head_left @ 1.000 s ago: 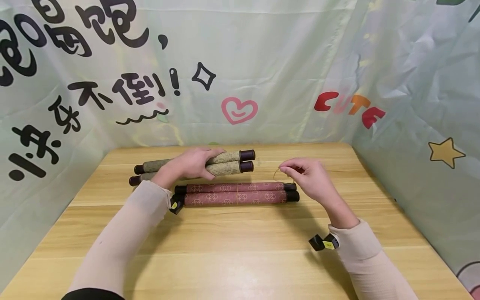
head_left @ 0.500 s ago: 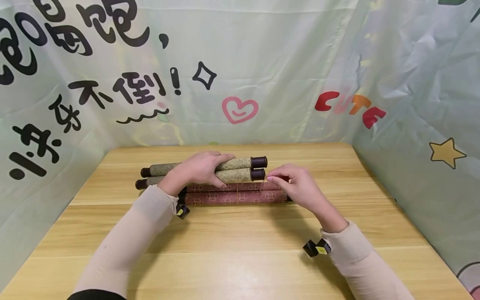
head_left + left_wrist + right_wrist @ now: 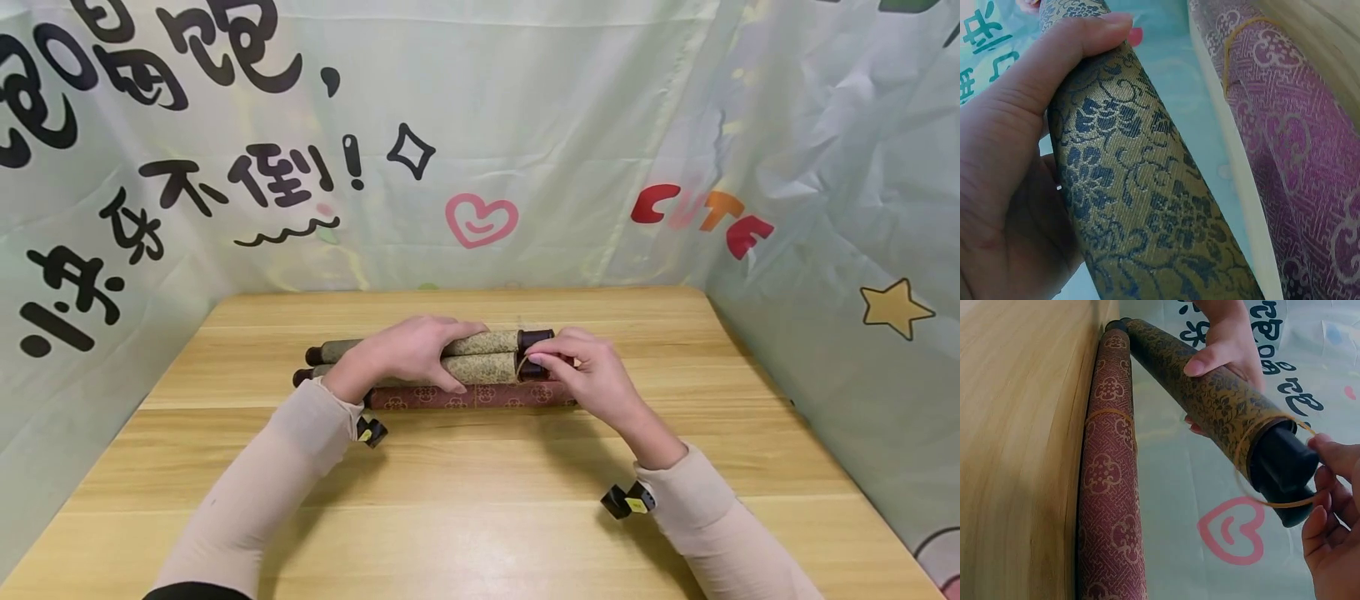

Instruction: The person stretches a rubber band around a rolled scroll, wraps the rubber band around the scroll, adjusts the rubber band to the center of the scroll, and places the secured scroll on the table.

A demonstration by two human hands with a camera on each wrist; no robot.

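Note:
My left hand (image 3: 408, 354) grips a pair of scrolls (image 3: 483, 367) in gold-and-dark floral brocade with dark end knobs, held above the table. In the left wrist view the thumb lies along the top of one gold scroll (image 3: 1122, 150). My right hand (image 3: 592, 371) pinches a thin yellow rubber band (image 3: 1241, 469). The right wrist view shows the band looped around the dark knobs (image 3: 1285, 462) at the scrolls' right end. Just in front and below lies a pair of red flower-patterned scrolls (image 3: 487, 397), with another rubber band (image 3: 1110, 412) around their middle.
The wooden table (image 3: 465, 492) stretches toward me in front of the scrolls. Behind and at both sides hangs a pale printed cloth (image 3: 570, 125) with lettering and a pink heart. A small black camera is strapped on each wrist.
The gold scrolls have moved right and nearer, now overlapping the red pair in the head view. My right hand has moved left with the rubber band, bringing it over their ends.

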